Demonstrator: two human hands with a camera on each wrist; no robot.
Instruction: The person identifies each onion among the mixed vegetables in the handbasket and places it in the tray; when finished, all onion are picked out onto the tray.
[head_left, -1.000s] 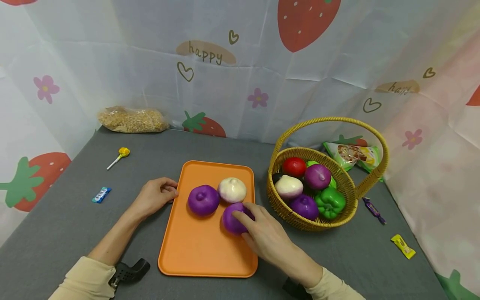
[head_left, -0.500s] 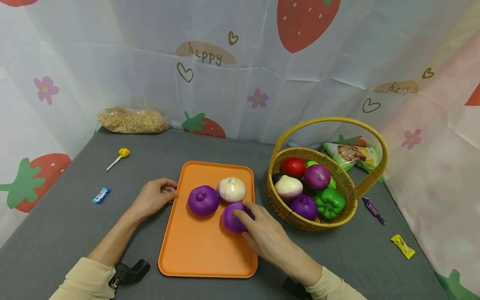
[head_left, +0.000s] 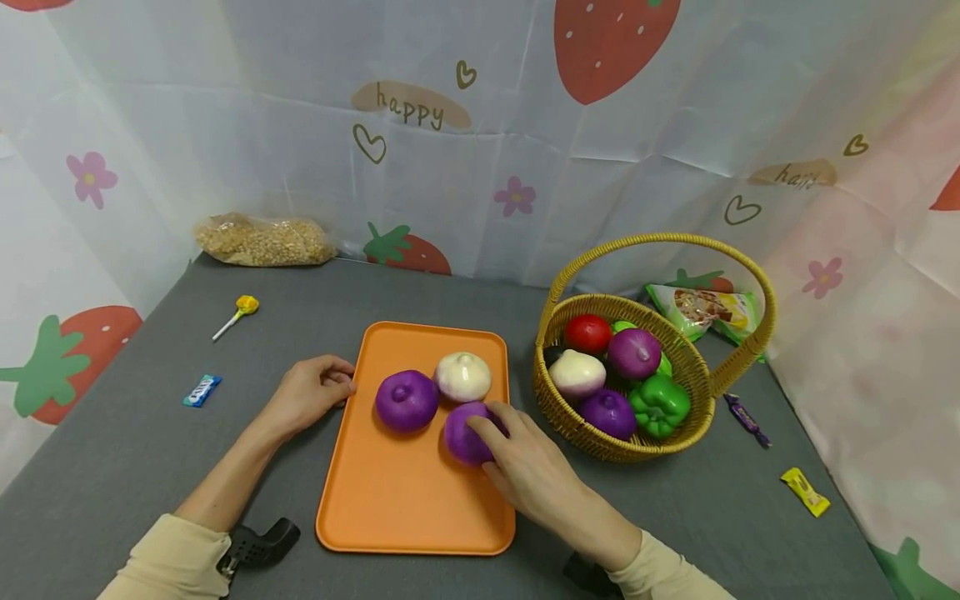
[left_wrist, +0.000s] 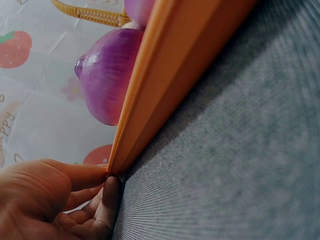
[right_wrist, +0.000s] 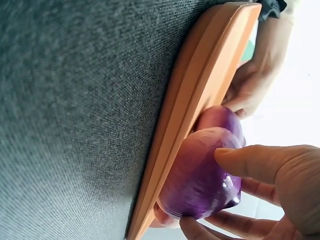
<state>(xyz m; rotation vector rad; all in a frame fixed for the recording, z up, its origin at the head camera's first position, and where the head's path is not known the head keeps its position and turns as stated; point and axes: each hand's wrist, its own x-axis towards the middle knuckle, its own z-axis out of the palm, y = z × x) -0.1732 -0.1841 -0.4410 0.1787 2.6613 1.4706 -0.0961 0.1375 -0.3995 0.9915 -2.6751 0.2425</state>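
An orange tray [head_left: 390, 508] lies on the grey table and carries two purple onions and a white onion [head_left: 463, 377]. My right hand [head_left: 517, 454] grips the nearer purple onion [head_left: 461, 433] on the tray; its fingers curl round that onion [right_wrist: 200, 175] in the right wrist view. The other purple onion [head_left: 407, 400] sits to its left. My left hand [head_left: 311, 390] rests at the tray's left rim, fingers curled, with fingertips [left_wrist: 107, 192] touching the tray edge [left_wrist: 150, 100].
A wicker basket [head_left: 600, 446] with a hoop handle stands right of the tray, holding onions, a tomato and green peppers. Candy wrappers [head_left: 806, 492], a blue wrapper [head_left: 201, 389], a lollipop [head_left: 238, 313], a grain bag [head_left: 264, 240] and a snack packet [head_left: 701, 308] lie around.
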